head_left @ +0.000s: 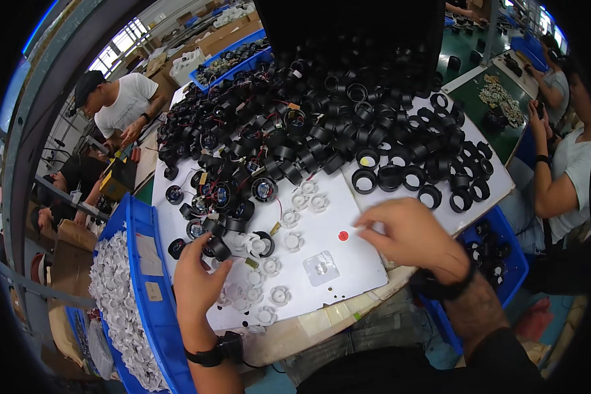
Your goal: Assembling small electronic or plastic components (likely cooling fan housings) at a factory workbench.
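My left hand (198,279) is at the near left of the white work surface, its finger and thumb closed around a black cylindrical housing (218,248). Beside it lie white plastic fan impellers (270,266), and several more are scattered toward the middle. Behind that hand spreads a heap of small black fan units (223,194) with red wires. My right hand (410,238) hovers over the right side of the sheet, near a red round sticker (343,236). Its thumb and forefinger are apart, with nothing visible between them. Black rings (391,177) lie loose beyond it.
At the left, a blue bin (138,262) holds many white impellers. Another blue crate (515,272) with black parts sits low on the right. A clear square piece (321,268) lies near the front edge. Other people work on both sides; a dark box stands behind the heap.
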`<state>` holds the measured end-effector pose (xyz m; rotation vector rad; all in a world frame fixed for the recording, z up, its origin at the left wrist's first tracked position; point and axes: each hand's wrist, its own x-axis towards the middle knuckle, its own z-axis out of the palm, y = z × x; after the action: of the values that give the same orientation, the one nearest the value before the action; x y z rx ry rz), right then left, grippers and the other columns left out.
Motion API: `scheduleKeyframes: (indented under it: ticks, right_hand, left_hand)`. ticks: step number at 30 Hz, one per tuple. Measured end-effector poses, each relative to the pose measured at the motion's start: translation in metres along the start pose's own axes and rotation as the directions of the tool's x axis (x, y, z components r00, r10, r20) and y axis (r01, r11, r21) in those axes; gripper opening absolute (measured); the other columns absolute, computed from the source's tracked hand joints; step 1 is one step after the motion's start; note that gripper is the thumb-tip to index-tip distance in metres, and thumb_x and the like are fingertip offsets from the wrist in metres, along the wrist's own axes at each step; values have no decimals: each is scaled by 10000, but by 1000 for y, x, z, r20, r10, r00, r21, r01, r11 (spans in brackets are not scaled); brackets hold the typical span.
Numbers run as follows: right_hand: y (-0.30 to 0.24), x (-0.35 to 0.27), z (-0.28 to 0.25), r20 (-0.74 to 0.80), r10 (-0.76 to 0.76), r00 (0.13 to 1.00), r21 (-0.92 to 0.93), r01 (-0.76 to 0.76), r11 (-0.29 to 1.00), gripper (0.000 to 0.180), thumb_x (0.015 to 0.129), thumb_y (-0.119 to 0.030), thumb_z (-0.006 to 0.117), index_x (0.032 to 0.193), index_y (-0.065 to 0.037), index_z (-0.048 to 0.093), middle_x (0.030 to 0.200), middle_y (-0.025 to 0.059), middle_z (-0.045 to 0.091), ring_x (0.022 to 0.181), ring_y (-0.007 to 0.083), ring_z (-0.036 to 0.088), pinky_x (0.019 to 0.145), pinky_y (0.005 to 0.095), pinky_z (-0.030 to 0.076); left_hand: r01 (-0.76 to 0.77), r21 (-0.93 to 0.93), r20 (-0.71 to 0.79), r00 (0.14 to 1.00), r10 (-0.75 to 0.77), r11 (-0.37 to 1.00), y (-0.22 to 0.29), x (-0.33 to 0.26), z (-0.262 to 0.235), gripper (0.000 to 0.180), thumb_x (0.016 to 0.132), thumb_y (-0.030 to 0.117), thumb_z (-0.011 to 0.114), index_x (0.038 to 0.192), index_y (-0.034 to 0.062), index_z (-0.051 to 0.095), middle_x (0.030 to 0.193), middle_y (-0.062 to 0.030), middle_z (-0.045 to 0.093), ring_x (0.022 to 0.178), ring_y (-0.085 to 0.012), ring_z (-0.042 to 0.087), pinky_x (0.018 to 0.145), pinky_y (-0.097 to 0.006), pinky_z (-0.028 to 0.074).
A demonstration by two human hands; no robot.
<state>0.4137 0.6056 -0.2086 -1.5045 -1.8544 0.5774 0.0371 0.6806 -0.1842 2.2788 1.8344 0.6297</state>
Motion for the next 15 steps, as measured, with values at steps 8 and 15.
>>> scheduleKeyframes:
  ticks: [8, 15]
  right_hand:
    - [3, 111, 97, 8, -66, 998, -389, 64, 919, 148, 851, -167, 741, 994, -146, 773, 957, 74, 722, 916, 316, 718, 788, 443, 574]
    - [2, 99, 106, 100, -130, 986, -245, 151, 957, 273, 797, -200, 805, 1070, -194, 811, 1064, 86, 627, 1066, 309, 634, 931, 438, 503]
  left_hand:
    - [-430, 49, 7, 903, 431, 901, 61, 71, 32, 387, 809, 124, 811, 1188, 133, 730, 1105, -89, 707, 844, -308, 715, 722, -407, 565]
    - [-570, 394, 294, 821, 489, 721, 66, 118, 89, 348, 878, 72, 646, 1201, 181, 711, 1087, -132, 626, 816, -378, 723, 680, -470, 598]
